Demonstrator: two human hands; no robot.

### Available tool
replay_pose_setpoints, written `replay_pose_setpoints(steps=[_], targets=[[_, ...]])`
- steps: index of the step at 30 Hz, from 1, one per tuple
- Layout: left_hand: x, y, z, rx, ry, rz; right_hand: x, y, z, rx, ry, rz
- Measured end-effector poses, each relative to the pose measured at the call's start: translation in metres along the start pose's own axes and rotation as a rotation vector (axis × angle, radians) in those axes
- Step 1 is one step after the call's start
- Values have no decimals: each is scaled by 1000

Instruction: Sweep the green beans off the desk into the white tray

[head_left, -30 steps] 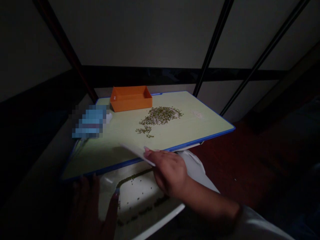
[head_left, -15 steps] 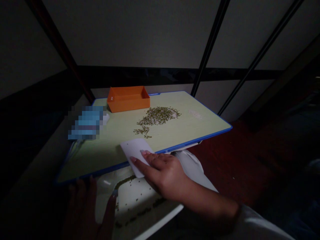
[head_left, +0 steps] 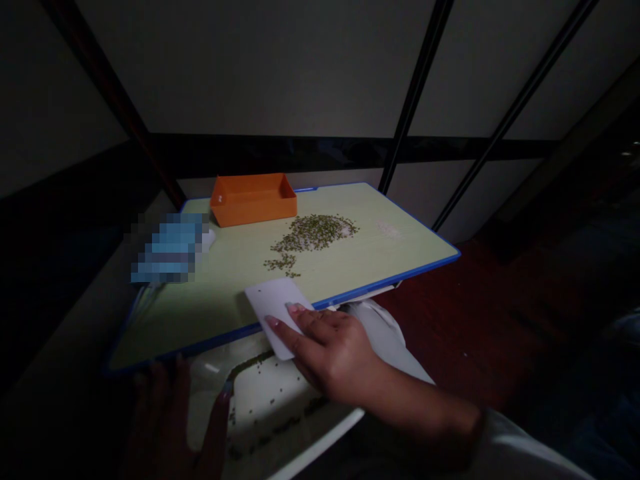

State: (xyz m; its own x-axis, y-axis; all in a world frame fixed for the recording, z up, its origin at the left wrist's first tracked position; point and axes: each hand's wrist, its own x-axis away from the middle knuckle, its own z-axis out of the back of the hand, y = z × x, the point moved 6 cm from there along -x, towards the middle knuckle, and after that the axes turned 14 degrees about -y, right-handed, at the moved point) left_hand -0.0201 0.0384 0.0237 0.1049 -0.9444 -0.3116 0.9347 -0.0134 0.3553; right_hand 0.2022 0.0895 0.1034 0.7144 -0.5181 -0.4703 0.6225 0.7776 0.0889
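My right hand (head_left: 330, 343) grips a thin white card (head_left: 273, 303), thumb and fingers closed on its near end. The card lies across the table's front edge, with one dark speck on it. Beyond it on the tabletop is a pile of small green beans (head_left: 320, 230) mixed with pale grains. Below that edge sits a white tray (head_left: 330, 440) with green beans scattered inside and lined along its sides. In shadow, my left hand (head_left: 175, 427) is around the tray's left side, thumb on the inner rim and fingers on the outside.
The pale table (head_left: 220, 287) has a blue rim. An orange open box (head_left: 255, 203) stands at its back left, with a blurred blue item (head_left: 173, 247) at the left edge. A patch of pale grains (head_left: 387, 229) lies right of the pile. Panelled doors (head_left: 270, 67) rise behind.
The card and my right hand have shifted slightly right and toward me. The whole view has drifted a little. My left hand stays at the tray; the bean pile looks the same.
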Motion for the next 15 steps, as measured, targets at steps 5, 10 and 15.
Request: replay_pose_setpoints(steps=[5, 10, 15], targets=[[-1, 5, 0, -30, -13, 8, 4, 4, 5, -6, 43, -28], [0, 1, 0, 12, -44, 44, 2, 6, 9, -5, 36, -47], [0, 0, 0, 45, -54, 66, 6, 7, 10, -37, 36, -30]])
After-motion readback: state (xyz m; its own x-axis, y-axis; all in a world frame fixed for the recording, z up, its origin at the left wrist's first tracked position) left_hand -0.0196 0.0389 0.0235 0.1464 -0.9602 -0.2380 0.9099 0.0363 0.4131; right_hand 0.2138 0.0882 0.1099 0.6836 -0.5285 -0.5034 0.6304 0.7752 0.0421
